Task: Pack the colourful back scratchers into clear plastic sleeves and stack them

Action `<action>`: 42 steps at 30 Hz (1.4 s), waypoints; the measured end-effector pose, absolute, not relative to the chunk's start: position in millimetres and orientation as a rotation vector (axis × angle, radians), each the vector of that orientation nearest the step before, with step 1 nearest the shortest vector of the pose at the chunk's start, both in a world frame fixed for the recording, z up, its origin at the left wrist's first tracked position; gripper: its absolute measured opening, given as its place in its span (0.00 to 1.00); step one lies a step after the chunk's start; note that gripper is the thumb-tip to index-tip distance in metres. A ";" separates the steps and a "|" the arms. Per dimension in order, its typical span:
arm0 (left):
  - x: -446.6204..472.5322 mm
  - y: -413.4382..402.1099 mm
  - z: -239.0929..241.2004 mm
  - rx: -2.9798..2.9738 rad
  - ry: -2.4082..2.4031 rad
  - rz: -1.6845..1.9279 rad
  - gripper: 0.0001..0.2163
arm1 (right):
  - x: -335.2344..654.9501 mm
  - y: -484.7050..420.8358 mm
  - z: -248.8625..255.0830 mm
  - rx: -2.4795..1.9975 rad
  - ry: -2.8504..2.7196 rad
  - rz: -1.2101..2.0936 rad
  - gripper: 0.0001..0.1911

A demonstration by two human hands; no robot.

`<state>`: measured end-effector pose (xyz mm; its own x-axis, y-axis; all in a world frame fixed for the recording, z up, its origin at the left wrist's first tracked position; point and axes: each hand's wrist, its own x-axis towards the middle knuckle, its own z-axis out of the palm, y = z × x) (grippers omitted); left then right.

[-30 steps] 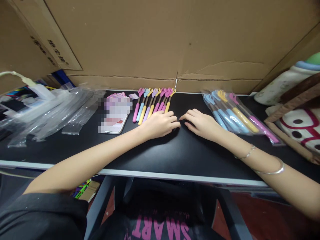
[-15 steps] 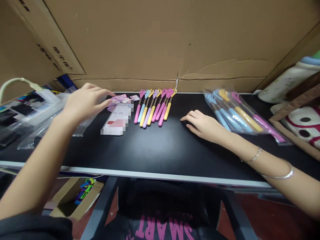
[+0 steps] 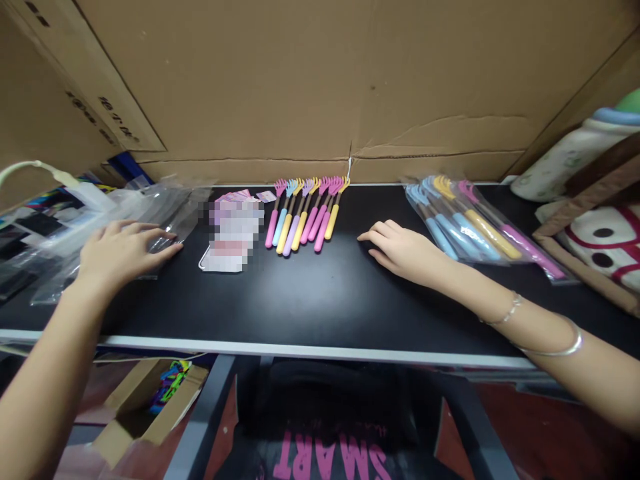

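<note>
My left hand [image 3: 123, 251] lies flat with fingers spread on a pile of clear plastic bags [image 3: 165, 207] at the left of the black table [image 3: 310, 300]. My right hand [image 3: 400, 250] rests open on the table, holding nothing, just right of a row of several small hand-shaped sticks with pink, blue, yellow and purple handles [image 3: 303, 213]. To the right of that hand lie clear bags filled with more of these sticks [image 3: 475, 230].
A phone [image 3: 227, 243] and small pink cards [image 3: 237, 197] lie between the bags and the sticks. Cardboard walls [image 3: 320, 87] close off the back. A bottle and a patterned bag [image 3: 595, 220] stand at the right. An open cardboard box [image 3: 150, 400] sits under the table.
My left hand left the middle of the table beside the sticks, swung left over the phone, and came down flat on the clear bags. My right hand stayed put.
</note>
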<state>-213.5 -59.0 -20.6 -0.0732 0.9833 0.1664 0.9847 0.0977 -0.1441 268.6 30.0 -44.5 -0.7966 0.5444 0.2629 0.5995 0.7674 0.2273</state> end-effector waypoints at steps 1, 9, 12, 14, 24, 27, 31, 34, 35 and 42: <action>-211.5 -58.7 -19.8 -1.951 -2.155 0.027 0.21 | 268.8 30.2 -44.6 -0.904 -2.775 -0.456 0.15; -191.8 -62.8 -2.9 -1.844 -2.218 0.037 0.15 | 267.6 29.9 -44.3 -0.919 -2.773 -0.479 0.16; -187.7 -62.4 8.6 -1.712 -2.383 -0.090 0.15 | 267.6 29.8 -43.7 -0.915 -2.771 -0.466 0.16; -183.9 -59.2 17.0 -1.601 -2.414 -0.294 0.16 | 267.7 29.5 -43.3 -0.910 -2.776 -0.446 0.16; -84.7 -9.7 39.9 -2.070 -1.684 -1.949 0.10 | 267.1 31.4 -39.6 -0.972 -2.608 0.057 0.15; -40.1 8.3 28.2 -2.449 -1.786 -2.100 0.10 | 263.9 29.6 -35.1 -0.958 -2.427 0.499 0.15; 8.4 24.6 0.5 -2.841 -1.828 -2.071 0.08 | 256.2 20.2 -29.3 -0.959 -2.139 1.012 0.20; 32.2 28.2 -18.4 -3.028 -1.891 -2.036 0.08 | 250.9 14.6 -28.9 -0.937 -1.928 1.246 0.22; 37.0 28.1 -23.1 -3.053 -1.884 -2.048 0.08 | 249.7 13.9 -29.5 -0.939 -1.867 1.305 0.23; 35.9 24.6 -34.8 -3.262 -1.624 -1.919 0.15 | 248.6 17.6 -33.5 -0.983 -1.785 1.403 0.21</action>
